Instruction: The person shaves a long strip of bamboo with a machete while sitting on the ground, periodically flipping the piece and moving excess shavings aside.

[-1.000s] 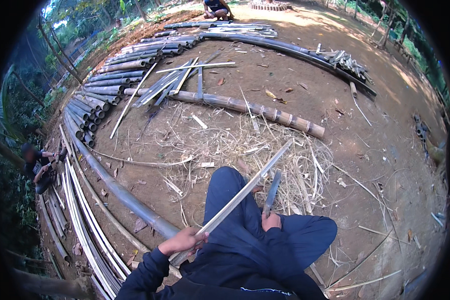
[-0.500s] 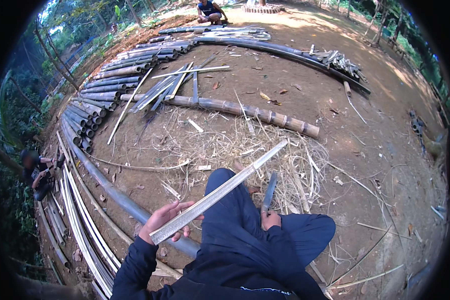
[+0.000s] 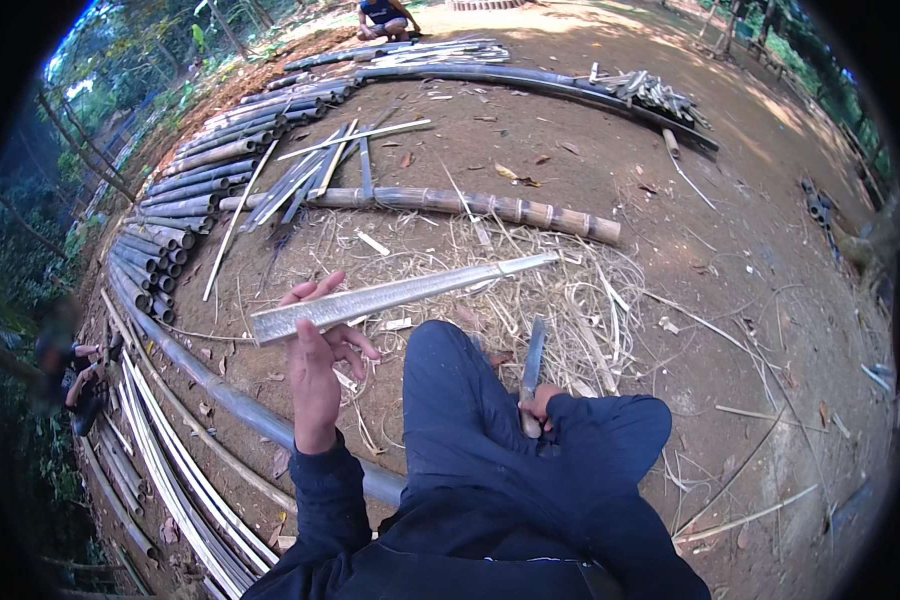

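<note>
Bare earth strewn with bamboo shavings (image 3: 560,300) lay below, where a split bamboo strip (image 3: 400,295) was raised near level in the left hand's (image 3: 318,365) closed fingers, seemingly for inspection, while a knife (image 3: 532,362) was gripped, blade upward, by the right hand (image 3: 540,408) at the knee.

Left hand (image 3: 315,360) raised, fingers spread, right hand (image 3: 540,405) seemingly clenched

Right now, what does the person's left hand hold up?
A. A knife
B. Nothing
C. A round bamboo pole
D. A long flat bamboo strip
D: the left hand is raised with its fingers gripping one end of a long flat bamboo strip, while the knife is in the right hand by the knee.
</note>
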